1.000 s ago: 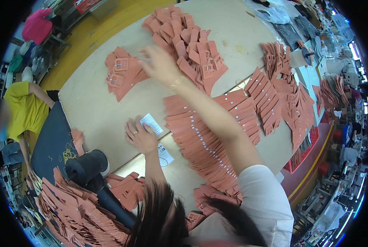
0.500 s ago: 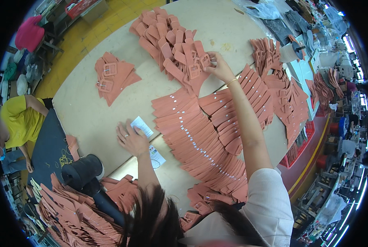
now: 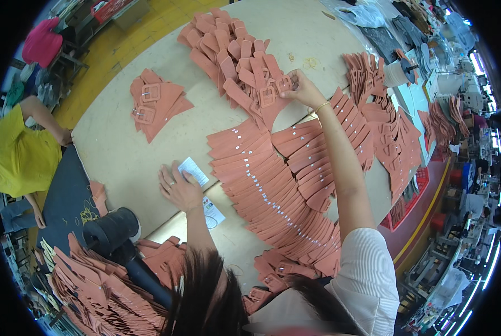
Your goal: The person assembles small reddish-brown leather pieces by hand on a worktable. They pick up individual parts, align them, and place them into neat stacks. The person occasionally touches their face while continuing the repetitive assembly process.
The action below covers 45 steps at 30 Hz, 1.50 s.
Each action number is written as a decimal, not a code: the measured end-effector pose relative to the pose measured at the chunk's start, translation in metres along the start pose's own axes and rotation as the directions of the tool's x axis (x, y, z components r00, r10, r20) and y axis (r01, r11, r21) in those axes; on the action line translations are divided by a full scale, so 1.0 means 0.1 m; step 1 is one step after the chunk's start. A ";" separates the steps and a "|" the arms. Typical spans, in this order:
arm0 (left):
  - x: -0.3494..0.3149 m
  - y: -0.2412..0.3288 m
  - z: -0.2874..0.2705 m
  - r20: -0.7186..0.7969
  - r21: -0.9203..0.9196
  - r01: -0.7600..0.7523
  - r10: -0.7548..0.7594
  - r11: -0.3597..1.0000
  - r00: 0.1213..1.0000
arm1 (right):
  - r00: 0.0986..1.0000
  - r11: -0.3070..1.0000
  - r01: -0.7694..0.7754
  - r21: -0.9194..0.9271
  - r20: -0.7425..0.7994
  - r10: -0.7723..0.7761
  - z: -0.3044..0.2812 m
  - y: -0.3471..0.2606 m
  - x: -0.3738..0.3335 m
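"Right hand?"
"The right hand (image 3: pixel 304 91), upper centre: grip looks clamped on a buckled strap (image 3: pixel 284 84) at the heap's (image 3: pixel 223 47) lower edge. The left hand (image 3: pixel 181 189): fingers apart on the counter (image 3: pixel 121 168)."
"Progress?"
"One small stack (image 3: pixel 166 106) apart, upper left; heap (uncountable) seemingly left to handle."
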<state>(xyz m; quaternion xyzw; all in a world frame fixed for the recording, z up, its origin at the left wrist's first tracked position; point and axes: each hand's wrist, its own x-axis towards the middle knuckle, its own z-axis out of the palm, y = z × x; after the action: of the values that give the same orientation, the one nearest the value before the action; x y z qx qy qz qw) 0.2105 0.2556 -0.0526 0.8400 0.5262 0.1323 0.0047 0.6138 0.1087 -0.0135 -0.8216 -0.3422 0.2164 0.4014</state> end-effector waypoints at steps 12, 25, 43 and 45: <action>0.01 0.01 -0.02 0.025 0.019 0.015 -0.016 1.000 1.000 | 0.984 0.892 -0.014 0.452 0.165 -0.068 -0.02 -0.19 -0.30; 0.01 0.00 -0.01 -0.015 -0.038 0.024 -0.024 0.999 1.000 | 0.953 0.925 0.302 -0.230 0.075 -0.292 -0.55 -1.61 -1.05; 0.01 0.01 -0.05 0.052 -0.036 0.053 -0.051 0.998 0.997 | 0.991 0.970 0.127 -0.207 0.073 -0.115 0.16 -0.37 -0.11; 0.02 0.01 -0.06 0.041 -0.032 0.054 -0.052 0.998 0.998 | 0.985 0.924 0.171 -0.342 0.075 -0.155 0.14 -0.42 -0.12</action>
<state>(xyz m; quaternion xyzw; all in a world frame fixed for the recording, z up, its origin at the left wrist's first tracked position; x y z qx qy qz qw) 0.2106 0.2560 -0.0460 0.8281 0.5459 0.1236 0.0326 0.5803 0.1256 0.0137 -0.8429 -0.4514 0.1375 0.2587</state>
